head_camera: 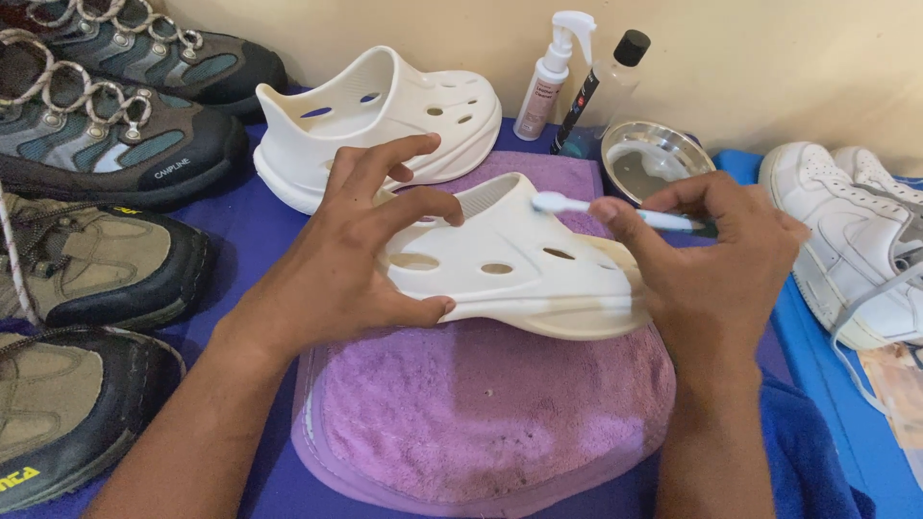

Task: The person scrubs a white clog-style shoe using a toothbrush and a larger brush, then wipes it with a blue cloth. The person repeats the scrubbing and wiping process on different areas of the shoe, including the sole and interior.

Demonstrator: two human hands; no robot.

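Cream foam, smooth and pierced with oval holes: that is the clog (519, 264) the left hand (361, 250) grasps by its heel end, thumb under the sole edge and fingers spread over the top. The right hand (716, 250) pinches a toothbrush (615, 210), whose white head rests on the clog's upper near the opening. The clog sits tilted just above a fuzzy purple towel (481, 404), which lies on a blue mat (260, 231); bare towel is open toward six o'clock.

At twelve o'clock from the hands stands the matching second clog (385, 120), close behind the held one. At one o'clock, against the beige wall, a white spray bottle (550, 82) with a pink label and a clear bottle (604, 86) with a black cap and a dark label stand side by side, and a shiny metal bowl (654, 159) sits just right of them. White leather sneakers (856, 231) crowd three o'clock. Laced hiking shoes (106, 144), grey and tan with black rubber rims, line the nine o'clock edge.
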